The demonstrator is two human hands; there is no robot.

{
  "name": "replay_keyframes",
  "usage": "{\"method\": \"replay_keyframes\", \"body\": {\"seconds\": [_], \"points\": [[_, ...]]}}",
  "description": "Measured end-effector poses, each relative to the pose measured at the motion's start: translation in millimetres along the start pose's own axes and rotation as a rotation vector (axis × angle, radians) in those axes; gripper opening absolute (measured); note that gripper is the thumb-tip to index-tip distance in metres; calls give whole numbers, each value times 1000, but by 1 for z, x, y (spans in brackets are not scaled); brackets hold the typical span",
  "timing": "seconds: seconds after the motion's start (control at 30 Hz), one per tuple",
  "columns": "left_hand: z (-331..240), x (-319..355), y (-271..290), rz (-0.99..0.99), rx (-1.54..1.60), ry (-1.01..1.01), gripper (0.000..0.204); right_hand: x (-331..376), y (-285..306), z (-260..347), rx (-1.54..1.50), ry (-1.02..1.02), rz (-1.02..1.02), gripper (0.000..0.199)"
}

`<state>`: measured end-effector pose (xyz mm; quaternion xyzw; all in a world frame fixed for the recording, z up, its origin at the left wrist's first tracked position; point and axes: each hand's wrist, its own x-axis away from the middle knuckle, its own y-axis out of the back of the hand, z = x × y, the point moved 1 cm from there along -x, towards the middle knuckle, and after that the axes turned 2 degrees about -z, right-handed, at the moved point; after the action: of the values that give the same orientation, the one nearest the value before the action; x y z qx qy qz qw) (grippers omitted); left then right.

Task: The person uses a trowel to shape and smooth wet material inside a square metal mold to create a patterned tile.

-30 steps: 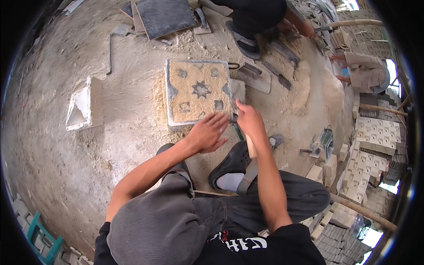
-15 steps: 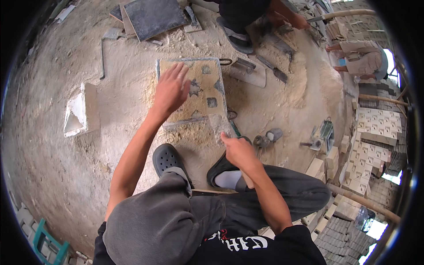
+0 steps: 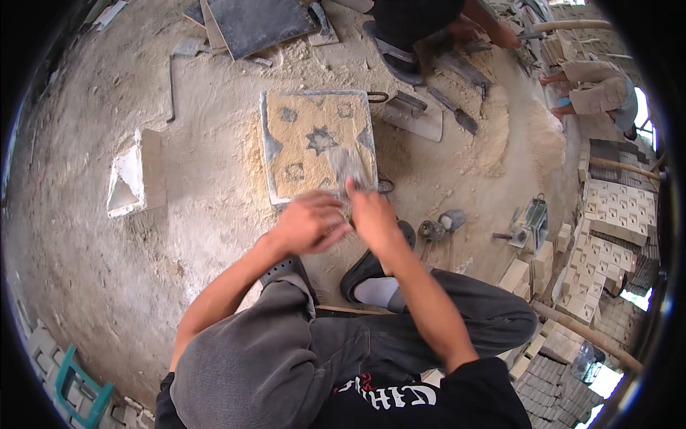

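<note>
A square mould (image 3: 291, 187) with a pale metal rim lies on the ground before me, filled with beige sandy powder. A dark star (image 3: 321, 141) stands out in its middle, among small squares and edge shapes. My right hand (image 3: 376, 220) grips a flat, dust-coated scraper (image 3: 348, 164), its blurred blade over the mould's right part. At the mould's near edge is my left hand (image 3: 312, 223), fingers loosely bent and slightly smeared, nothing visible in them. It is close beside the right hand. Wire loops (image 3: 379, 96) stick out from the mould's right side.
A steel trowel (image 3: 418, 118) and a narrow tool (image 3: 454, 111) lie to the right, near a crouching co-worker (image 3: 411, 25). A dark board (image 3: 259, 27) is behind the mould. At left stands a white triangular block (image 3: 128, 179); a green metal device (image 3: 530, 223) sits at right.
My left hand has come off the mould's far left part, back toward me and right. The scraper has moved forward and left onto the powder, and more of the pattern shows.
</note>
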<state>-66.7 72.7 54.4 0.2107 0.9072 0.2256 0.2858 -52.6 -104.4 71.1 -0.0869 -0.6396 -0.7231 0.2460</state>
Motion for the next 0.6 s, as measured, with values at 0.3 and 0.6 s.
{"method": "replay_keyframes", "body": {"seconds": [0.3,0.6], "points": [[71,-10,46,-649,-262,426,9,5,48,-4,-152,-88,-49,54],[75,40,56,-788,-151,835,18,-95,30,39,-45,10,81,33]]}}
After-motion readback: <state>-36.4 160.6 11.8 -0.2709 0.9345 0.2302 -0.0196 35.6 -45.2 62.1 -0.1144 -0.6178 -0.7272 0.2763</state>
